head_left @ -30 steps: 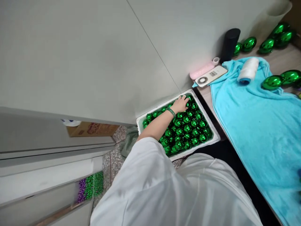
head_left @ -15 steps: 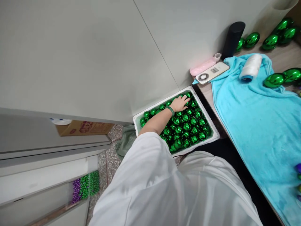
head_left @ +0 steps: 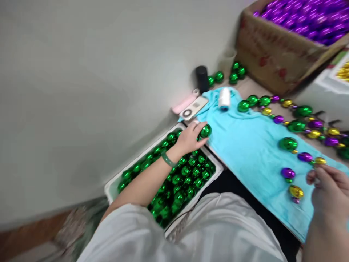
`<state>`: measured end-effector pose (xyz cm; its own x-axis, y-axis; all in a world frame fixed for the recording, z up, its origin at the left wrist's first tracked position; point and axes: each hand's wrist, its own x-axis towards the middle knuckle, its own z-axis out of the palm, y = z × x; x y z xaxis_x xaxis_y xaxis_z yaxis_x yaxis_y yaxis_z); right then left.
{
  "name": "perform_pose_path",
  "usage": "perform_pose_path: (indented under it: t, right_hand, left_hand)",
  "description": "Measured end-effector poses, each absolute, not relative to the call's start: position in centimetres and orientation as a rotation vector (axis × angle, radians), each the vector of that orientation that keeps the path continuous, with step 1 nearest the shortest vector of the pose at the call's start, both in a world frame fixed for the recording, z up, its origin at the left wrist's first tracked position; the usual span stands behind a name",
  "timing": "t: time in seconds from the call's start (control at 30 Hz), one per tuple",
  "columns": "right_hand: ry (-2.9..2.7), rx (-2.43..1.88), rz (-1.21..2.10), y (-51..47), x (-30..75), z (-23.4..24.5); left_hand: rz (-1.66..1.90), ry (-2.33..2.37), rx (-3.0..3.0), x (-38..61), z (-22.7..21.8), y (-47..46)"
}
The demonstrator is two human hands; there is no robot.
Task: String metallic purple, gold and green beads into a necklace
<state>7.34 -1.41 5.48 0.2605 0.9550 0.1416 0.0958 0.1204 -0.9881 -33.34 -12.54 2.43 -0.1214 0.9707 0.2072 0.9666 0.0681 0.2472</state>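
My left hand point(head_left: 189, 137), with a green bangle at the wrist, is closed around a large shiny green bead point(head_left: 205, 131). It is over the far right rim of a white foam box point(head_left: 219, 168) full of similar green beads. On the right, the fingers of my right hand point(head_left: 329, 191) are pinched together at the end of a bead strand point(head_left: 305, 157) of green, purple and gold beads. A short run of purple and gold beads point(head_left: 296, 191) lies just left of that hand on a turquoise cloth point(head_left: 253, 160).
A white thread spool point(head_left: 224, 99) stands on the cloth. Beside it are a phone point(head_left: 194, 108), a pink case point(head_left: 185, 103) and a black cylinder point(head_left: 202, 79). A longer bead garland point(head_left: 297, 126) lies behind. A cardboard box point(head_left: 269, 54) of purple beads stands at the back right.
My left hand has lifted out of the foam box with a green bead and moved toward the cloth. The view has swung right, bringing my right hand and the garland into sight.
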Motion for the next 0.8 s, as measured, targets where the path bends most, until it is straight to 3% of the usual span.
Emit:
perform_pose_path:
  t: [0.17,0.3,0.43,0.53,0.63,0.73,0.8]
  right_hand:
    - [-1.076,-1.247,0.952,-1.8,8.1,5.7]
    - [-1.066,-1.291,0.953,-3.0,9.8,5.2]
    - [-1.034,-1.370,0.938,-3.5,11.5,4.2]
    - [-1.045,-1.397,0.949,-3.2,12.2,3.7]
    - [-1.072,-1.388,0.963,-2.5,12.5,3.5]
    - [-1.096,-1.364,0.966,-2.1,12.5,3.3]
    - [-1.111,-1.360,0.973,-2.4,12.3,3.1]
  left_hand:
    - [0.470,1.739,2.557,-24.4,3.9,-1.6]
    - [0.240,1.749,2.570,-20.9,3.0,6.5]
    - [0.251,1.763,2.571,-20.8,1.7,10.3]
    - [0.501,1.755,2.516,-20.9,1.5,10.9]
    - [1.005,1.764,2.257,-20.2,2.5,10.2]
    - [1.524,1.609,1.659,-18.7,4.3,7.9]
    - [1.653,1.364,1.126,-17.3,5.5,5.9]
